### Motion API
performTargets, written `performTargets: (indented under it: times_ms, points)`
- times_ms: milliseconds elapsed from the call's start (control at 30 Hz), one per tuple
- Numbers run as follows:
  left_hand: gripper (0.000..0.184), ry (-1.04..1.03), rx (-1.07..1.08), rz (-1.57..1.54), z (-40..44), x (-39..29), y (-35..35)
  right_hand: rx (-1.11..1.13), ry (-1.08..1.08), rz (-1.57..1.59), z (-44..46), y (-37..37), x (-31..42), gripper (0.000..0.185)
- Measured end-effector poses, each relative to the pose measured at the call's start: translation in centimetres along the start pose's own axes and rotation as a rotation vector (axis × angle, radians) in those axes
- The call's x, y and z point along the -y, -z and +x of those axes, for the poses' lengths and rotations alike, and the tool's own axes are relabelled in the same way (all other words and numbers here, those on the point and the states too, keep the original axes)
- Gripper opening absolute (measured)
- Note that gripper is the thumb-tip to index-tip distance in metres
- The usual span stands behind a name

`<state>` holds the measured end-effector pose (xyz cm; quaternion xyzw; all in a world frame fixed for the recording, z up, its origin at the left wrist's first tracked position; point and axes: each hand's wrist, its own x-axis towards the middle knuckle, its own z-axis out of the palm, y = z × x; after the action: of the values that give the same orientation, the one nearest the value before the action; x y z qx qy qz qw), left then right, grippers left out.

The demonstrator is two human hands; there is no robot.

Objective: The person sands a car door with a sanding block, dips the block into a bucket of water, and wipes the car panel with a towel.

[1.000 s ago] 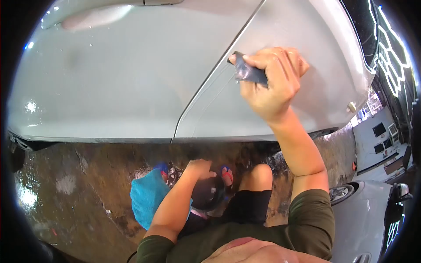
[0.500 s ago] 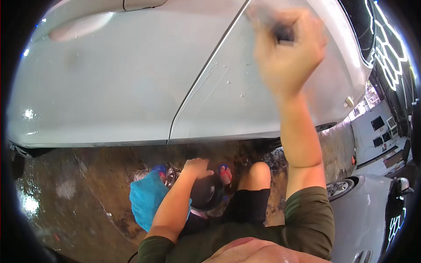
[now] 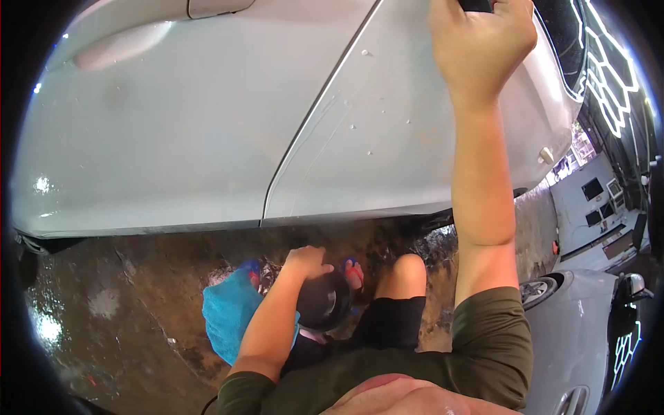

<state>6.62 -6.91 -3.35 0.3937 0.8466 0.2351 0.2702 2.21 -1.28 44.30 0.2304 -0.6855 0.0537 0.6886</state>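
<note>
My right hand [image 3: 484,45] is raised against the upper rear side of a silver car [image 3: 187,124], its fingers wrapped round a dark flat piece that is mostly cut off by the top edge. Down low, my left hand [image 3: 308,263] rests with curled fingers on the rim of a black round bucket [image 3: 324,303]. A blue towel [image 3: 232,315] hangs over my left leg, beside the bucket. Water drops and thin wet streaks show on the car panel, right of the door seam.
Wet brown floor [image 3: 131,304] runs below the car. My sandalled feet are on either side of the bucket. A second silver car [image 3: 581,325] stands at the lower right, with a grey wall [image 3: 588,200] behind it and bright light strips at the upper right.
My right hand, with the dark piece, has moved up and to the right, away from the door seam. My left hand has stayed on the bucket. The view has shifted slightly.
</note>
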Motion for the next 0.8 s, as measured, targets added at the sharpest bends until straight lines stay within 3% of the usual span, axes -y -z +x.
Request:
performTargets:
  times_ms: [67, 133, 267, 400, 633, 800]
  points:
    - [0.063, -0.01, 0.017, 0.008, 0.2, -0.1, -0.3, 0.014, 0.021, 0.068, -3.7, -0.6, -1.8, 0.029]
    - [0.063, -0.024, 0.016, 0.005, 0.0, 0.1, -0.1, 0.108, 0.234, -0.023, -6.1, 0.8, -1.0, 0.032]
    - [0.063, -0.003, 0.0, -0.009, -0.3, -0.3, -0.1, 0.121, 0.124, -0.196, -3.4, 0.2, -2.9, 0.027]
    - [0.062, 0.007, 0.042, 0.018, -0.3, -0.2, 0.1, 0.206, 0.29, -0.052, -9.7, 1.1, 1.0, 0.026]
    - [0.061, -0.011, 0.021, -0.005, -0.3, -0.5, -0.1, 0.087, 0.344, -0.012, -10.4, -0.1, -0.2, 0.026]
    - [0.059, 0.026, -0.011, 0.0, -0.6, -0.7, 1.1, -0.002, 0.218, 0.03, -5.9, -0.8, -2.2, 0.015]
